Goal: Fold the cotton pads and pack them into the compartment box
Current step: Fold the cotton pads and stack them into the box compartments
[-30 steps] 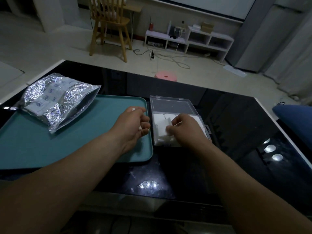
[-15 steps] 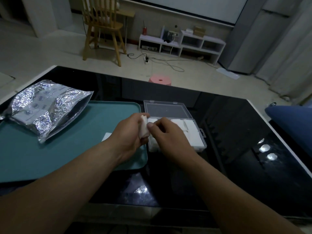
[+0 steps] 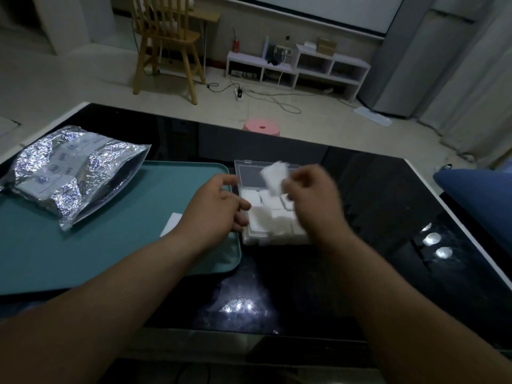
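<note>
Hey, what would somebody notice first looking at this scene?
Probably the white cotton pad pinched in the right hand above the open compartment box, which already holds pads. Next, the crinkled silver foil bag at the far left of the teal tray.

white cotton pad (image 3: 274, 177) aloft, compartment box (image 3: 250, 173) open, pad-filled
</note>
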The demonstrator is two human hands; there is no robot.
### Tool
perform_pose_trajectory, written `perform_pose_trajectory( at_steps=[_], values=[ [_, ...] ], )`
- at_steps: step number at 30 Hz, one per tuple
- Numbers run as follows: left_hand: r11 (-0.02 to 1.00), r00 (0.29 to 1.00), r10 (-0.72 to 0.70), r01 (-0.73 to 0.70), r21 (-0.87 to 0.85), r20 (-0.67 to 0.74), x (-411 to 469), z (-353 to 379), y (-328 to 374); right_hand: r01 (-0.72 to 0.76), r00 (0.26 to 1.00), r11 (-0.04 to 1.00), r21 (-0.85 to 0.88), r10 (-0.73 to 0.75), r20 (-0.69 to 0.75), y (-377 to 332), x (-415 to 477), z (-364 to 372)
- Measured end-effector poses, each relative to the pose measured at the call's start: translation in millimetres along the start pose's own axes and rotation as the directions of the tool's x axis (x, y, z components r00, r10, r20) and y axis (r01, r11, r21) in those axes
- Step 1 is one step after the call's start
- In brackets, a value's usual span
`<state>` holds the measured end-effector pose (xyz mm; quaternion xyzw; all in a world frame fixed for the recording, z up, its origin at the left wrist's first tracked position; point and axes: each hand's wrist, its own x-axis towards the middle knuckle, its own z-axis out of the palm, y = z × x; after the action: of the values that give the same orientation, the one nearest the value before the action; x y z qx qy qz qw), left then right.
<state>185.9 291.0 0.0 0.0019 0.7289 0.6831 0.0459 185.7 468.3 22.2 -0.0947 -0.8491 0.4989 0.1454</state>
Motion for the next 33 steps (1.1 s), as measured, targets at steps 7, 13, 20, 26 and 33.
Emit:
perform_pose_trajectory(
  at_steps=[7,13,20,26,33],
  values=[
    [0.870,0.975,0.209,-0.222,0.440,0.080,6.9,-3.4,-20.1,-0.166,0.968,0.986,0.012,0.165,-0.191,39.4,28.6,-80.1],
    [0.380,0.835,0.304,-0.548,0.745,0.459,-2.2,28.8,-34.5,-0.233,0.972,0.965,-0.118,0.229,-0.044,59.4,16.7,-91.2],
    [0.217,0.836,0.243,-0.541,0.813,0.491,-4.0,31.5,-36.7,-0.146,0.973,0.929,-0.341,0.198,0.121,74.7,9.9,-80.9],
    [0.248,0.844,0.240,-0.531,0.810,0.479,-2.7,31.6,-39.0,-0.106,0.972,0.920,-0.378,0.176,0.157,77.2,12.8,-84.3],
    [0.282,0.841,0.332,-0.520,0.806,0.426,1.5,34.3,-45.7,0.014,0.983,0.830,-0.557,0.091,0.161,85.4,14.0,-72.4]
  ],
)
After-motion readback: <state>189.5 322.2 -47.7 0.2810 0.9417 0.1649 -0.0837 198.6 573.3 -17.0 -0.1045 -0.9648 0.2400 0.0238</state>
